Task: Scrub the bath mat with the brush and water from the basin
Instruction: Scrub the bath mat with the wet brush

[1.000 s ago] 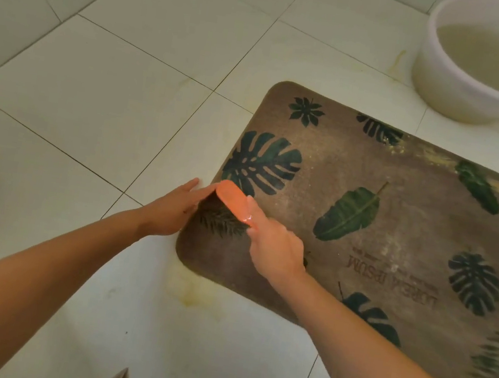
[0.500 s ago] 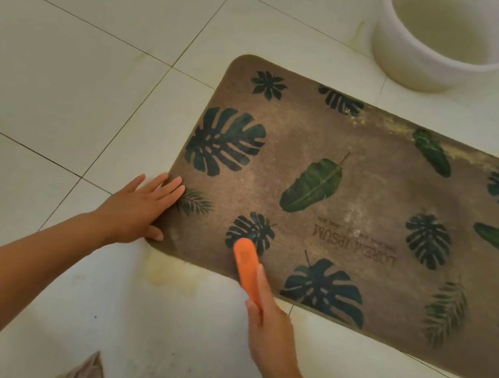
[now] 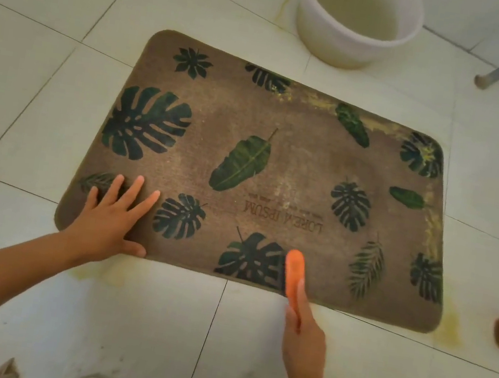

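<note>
Head cam, the only view here: in the last second the orange scrub brush [image 3: 294, 271] has slid from the bath mat's [image 3: 276, 173] 9 o'clock corner along the near edge to about 6 o'clock, bristles now on a big dark leaf print. The right hand [image 3: 304, 336] is wrapped around its handle. The left hand [image 3: 107, 219] went from the mat's edge to lying flat, fingers spread, pinning the 8 o'clock corner.

Looks to me like the scrubbing is working rightward, with yellowish grime left along the far edge and the 3 o'clock end. The white basin [image 3: 357, 20] of cloudy water sits just past the mat at 12 o'clock on the tiled floor [image 3: 55, 30].

Printed upside down mid-mat: "LOREM IPSUM"; the smaller line by it is unreadable.
</note>
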